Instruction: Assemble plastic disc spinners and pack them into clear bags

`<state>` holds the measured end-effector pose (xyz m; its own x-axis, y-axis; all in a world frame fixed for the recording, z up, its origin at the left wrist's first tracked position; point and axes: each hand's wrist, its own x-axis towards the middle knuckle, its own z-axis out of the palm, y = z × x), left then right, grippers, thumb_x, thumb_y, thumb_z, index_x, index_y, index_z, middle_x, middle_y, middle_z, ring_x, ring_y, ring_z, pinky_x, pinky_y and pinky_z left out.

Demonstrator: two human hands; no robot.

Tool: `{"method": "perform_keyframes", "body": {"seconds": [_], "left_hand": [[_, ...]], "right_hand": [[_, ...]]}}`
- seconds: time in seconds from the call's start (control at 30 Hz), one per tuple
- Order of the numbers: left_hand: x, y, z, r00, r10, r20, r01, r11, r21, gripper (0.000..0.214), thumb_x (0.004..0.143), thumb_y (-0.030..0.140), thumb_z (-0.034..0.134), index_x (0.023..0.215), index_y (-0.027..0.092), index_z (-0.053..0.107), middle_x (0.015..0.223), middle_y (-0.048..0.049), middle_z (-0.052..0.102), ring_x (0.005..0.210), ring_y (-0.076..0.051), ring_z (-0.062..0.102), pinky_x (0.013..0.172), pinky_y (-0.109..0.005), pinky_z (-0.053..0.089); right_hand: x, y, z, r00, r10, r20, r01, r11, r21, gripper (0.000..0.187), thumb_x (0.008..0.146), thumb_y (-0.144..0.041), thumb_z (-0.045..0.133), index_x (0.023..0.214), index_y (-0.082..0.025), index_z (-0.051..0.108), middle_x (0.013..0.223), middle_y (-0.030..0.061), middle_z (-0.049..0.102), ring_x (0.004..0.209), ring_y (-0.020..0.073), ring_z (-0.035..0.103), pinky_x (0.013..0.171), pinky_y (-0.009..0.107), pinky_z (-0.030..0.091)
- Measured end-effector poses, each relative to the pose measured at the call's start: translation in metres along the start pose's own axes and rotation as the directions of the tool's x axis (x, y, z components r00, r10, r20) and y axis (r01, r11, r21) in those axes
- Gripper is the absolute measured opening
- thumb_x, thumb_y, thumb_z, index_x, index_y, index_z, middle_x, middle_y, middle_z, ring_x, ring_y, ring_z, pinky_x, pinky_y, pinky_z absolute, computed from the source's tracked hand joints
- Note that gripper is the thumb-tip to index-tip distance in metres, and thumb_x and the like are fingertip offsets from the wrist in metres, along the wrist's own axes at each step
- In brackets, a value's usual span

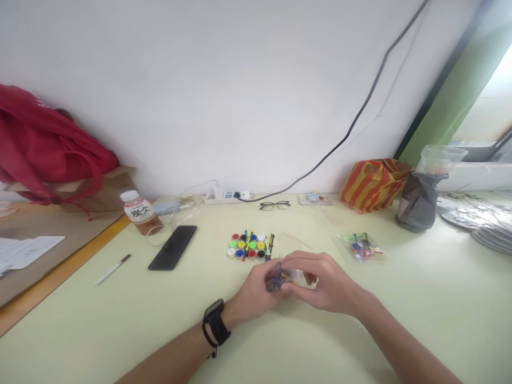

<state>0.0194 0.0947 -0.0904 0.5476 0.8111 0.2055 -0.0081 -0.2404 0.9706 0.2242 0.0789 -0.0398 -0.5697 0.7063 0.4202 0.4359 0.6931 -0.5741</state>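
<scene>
Between my two hands is a small clear plastic bag (285, 277) with dark blue and yellow pieces inside; the fingers partly cover it. My left hand (258, 288) is wrapped round its left side. My right hand (320, 280) closes on it from the right, thumb below and fingers above. Just beyond the hands lie rows of small round pots with coloured caps (241, 245), several coloured sticks (270, 246) laid among and beside them. A clear flat sheet or bag (294, 242) rests behind my right hand. Farther right is another filled plastic bag (362, 247).
On the left are a black phone (173, 248), a pen (113, 269) and a drink bottle (141, 213). Glasses (275, 205) and a power strip (227, 196) lie by the wall. A striped bag (374, 184), a grey bag (418, 205) and stacked discs (496, 237) stand right.
</scene>
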Motion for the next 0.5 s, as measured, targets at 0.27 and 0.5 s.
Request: {"method": "perform_keyframes", "body": {"seconds": [0.27,0.5], "left_hand": [[-0.001,0.001,-0.001,1.0,-0.028,0.006,0.028,0.999,0.019,0.047,0.082,0.035,0.083,0.123,0.017,0.067,0.094,-0.006,0.069,0.084,-0.02,0.062,0.071,-0.028,0.046],[-0.002,0.002,-0.001,0.998,0.008,0.056,-0.007,1.0,-0.014,0.04,0.079,0.036,0.085,0.111,0.018,0.07,0.105,-0.0084,0.072,0.094,-0.023,0.065,0.08,-0.03,0.05]], "right_hand": [[-0.004,0.012,0.003,0.992,0.011,-0.122,-0.021,0.996,-0.086,0.021,0.094,-0.041,0.067,0.102,-0.022,0.073,0.088,0.0071,0.072,0.064,0.0153,0.057,0.055,0.028,0.042],[-0.003,0.006,0.006,0.996,0.077,-0.042,-0.077,0.997,0.001,0.021,0.091,-0.042,0.071,0.089,-0.021,0.073,0.077,0.0045,0.069,0.058,0.0132,0.049,0.053,0.028,0.041]]}}
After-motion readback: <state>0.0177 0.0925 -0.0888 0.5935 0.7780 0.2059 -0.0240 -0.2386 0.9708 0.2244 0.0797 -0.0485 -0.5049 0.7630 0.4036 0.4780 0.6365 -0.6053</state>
